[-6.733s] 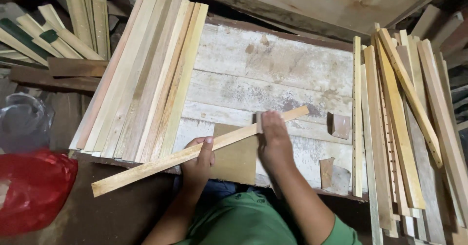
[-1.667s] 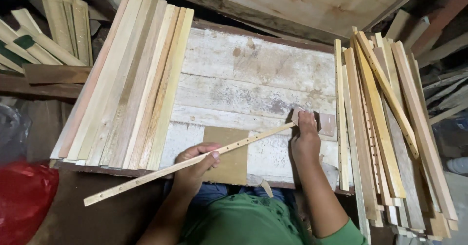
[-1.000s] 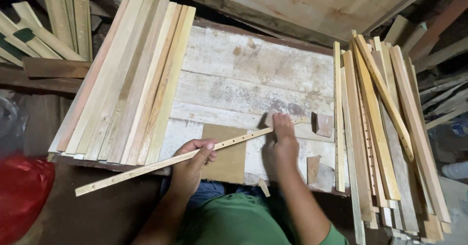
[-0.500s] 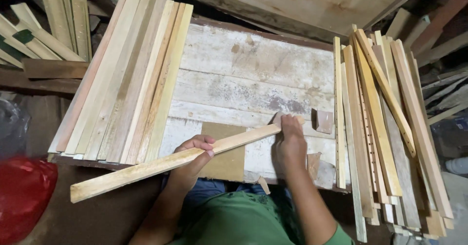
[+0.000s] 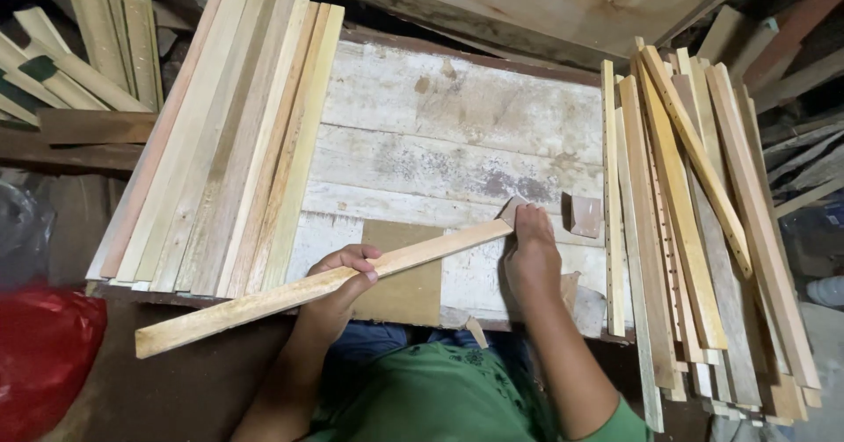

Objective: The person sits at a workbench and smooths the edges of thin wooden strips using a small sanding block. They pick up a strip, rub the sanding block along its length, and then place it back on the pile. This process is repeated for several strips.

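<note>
1 wooden slat (image 5: 316,288) lies slanted across the tabletop (image 5: 457,134), over a brown board (image 5: 409,279). I see my left hand (image 5: 338,284) wrapped around its middle; at 3 o'clock my right hand (image 5: 532,253) pinches a sandpaper piece (image 5: 512,211) against its end.

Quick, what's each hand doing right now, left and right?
Left hand: closed around the wood strip.
Right hand: closed on a small sanding piece at the strip's far end.
</note>
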